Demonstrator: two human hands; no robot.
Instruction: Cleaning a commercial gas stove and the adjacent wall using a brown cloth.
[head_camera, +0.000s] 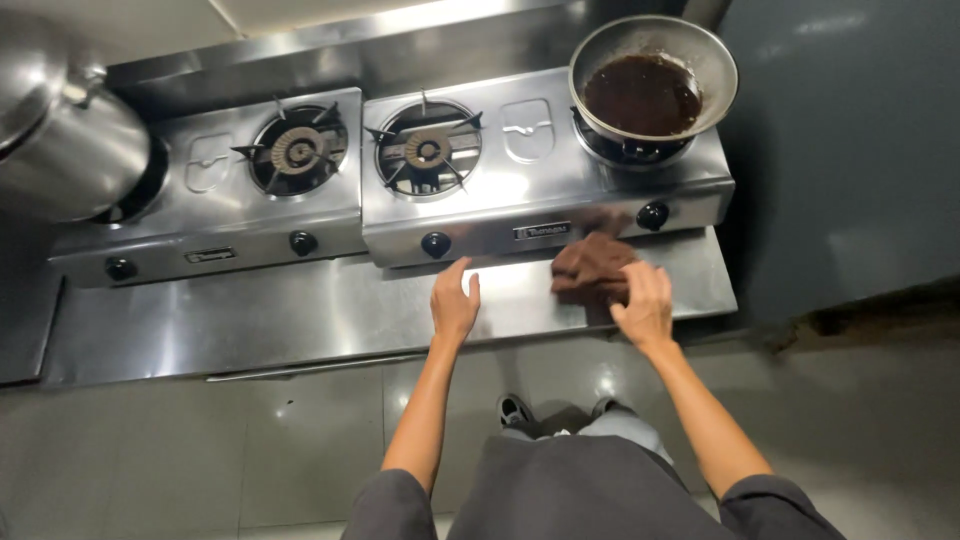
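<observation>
My right hand (643, 304) grips a crumpled brown cloth (590, 268) and presses it on the steel shelf (300, 320) in front of the right stove unit (540, 180). My left hand (455, 300) rests flat on the same shelf with fingers apart, just below a black knob (436, 244). It holds nothing. The cloth lies below another black knob (653, 215) at the right.
A pan (652, 75) of dark liquid sits on the far right burner. Two bare burners (428, 148) (298, 150) are in the middle. A large steel pot (60, 130) stands at the left. A dark wall panel (850, 150) rises at the right, above the tiled floor (300, 450).
</observation>
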